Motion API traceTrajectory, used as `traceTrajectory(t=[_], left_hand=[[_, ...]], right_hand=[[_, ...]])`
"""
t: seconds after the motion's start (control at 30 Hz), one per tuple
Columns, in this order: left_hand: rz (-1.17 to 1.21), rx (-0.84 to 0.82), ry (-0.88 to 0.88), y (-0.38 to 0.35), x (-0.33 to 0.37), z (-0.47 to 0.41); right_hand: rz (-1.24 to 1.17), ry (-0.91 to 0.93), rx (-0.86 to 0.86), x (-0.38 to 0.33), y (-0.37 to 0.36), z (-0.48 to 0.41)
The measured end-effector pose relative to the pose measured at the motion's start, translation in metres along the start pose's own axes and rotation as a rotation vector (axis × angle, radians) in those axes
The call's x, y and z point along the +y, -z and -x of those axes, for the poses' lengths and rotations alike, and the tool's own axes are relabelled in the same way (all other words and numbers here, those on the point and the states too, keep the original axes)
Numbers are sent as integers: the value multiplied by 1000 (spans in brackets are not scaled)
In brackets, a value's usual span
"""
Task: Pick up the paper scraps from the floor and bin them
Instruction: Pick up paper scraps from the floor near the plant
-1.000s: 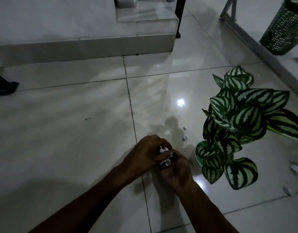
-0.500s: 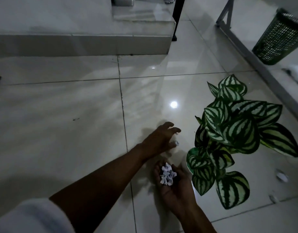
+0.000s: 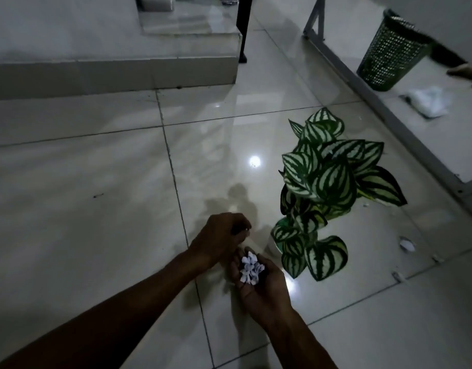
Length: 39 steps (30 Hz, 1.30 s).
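My right hand (image 3: 264,282) lies palm up just above the tiled floor, cupping a small heap of crumpled white paper scraps (image 3: 251,268). My left hand (image 3: 221,235) hovers right behind it with the fingers curled, and a tiny white scrap (image 3: 247,229) shows at its fingertips. More scraps lie on the floor to the right: one white piece (image 3: 406,245) and two smaller bits (image 3: 397,275) (image 3: 366,205). The dark green mesh bin (image 3: 389,53) stands at the far upper right, beyond a metal frame.
A potted plant with striped green leaves (image 3: 328,187) stands right beside my hands. A grey metal frame rail (image 3: 384,110) runs diagonally across the right. A crumpled white bag (image 3: 429,101) lies near the bin. A raised tiled step (image 3: 112,73) crosses the back.
My left hand reached out to the floor near the plant, then drew back over my right palm with its fingers closed on a small scrap. The view shifted left and down.
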State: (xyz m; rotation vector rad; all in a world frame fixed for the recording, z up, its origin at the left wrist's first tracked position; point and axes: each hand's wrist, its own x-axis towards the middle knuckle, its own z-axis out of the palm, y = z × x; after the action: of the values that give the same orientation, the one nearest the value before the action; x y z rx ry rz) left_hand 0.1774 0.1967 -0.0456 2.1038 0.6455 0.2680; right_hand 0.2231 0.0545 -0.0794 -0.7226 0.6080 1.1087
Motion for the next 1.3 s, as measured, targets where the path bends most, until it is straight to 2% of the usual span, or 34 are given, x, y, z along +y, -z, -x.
traceTrajectory(t=[0.1, 0.2, 0.27, 0.37, 0.53, 0.6, 0.67, 0.77, 0.87, 0.93, 1.0, 1.07, 1.13, 1.23, 1.3], left_hand=[[95, -67, -20, 8, 8, 35], [-34, -81, -145, 10, 21, 61], [-88, -70, -176, 7, 27, 72], [-21, -53, -200, 3, 41, 90], [176, 144, -13, -8, 62, 115], [200, 208, 103, -18, 72, 121], [373, 216, 301, -32, 85, 125], [912, 166, 592, -60, 120, 131], [1431, 172, 790, -84, 163, 131], [1606, 181, 816, -96, 190, 128], [1660, 125, 815, -105, 213, 127], [1716, 67, 827, -114, 230, 126], [1803, 19, 821, -125, 242, 123], [2071, -49, 799, -136, 251, 120], [2053, -48, 759, -143, 238, 114]], right_hand=[[-97, -69, -86, 5, -16, 16], [-110, -110, -108, 10, -23, 31], [-79, -100, -90, 11, -25, 40], [2, -61, -78, 10, -20, 59], [7, -19, -183, 0, -7, 93], [-29, -5, -146, -7, -2, 105], [-45, 18, -127, -16, 4, 116], [-61, 69, -161, -30, 7, 138], [-21, 192, -82, -41, 7, 163], [113, 363, 23, -55, 12, 182], [351, 574, 119, -70, 19, 202], [515, 710, 118, -82, 25, 216], [546, 785, 60, -92, 29, 224], [459, 819, 3, -100, 31, 222], [434, 839, -14, -98, 31, 219]])
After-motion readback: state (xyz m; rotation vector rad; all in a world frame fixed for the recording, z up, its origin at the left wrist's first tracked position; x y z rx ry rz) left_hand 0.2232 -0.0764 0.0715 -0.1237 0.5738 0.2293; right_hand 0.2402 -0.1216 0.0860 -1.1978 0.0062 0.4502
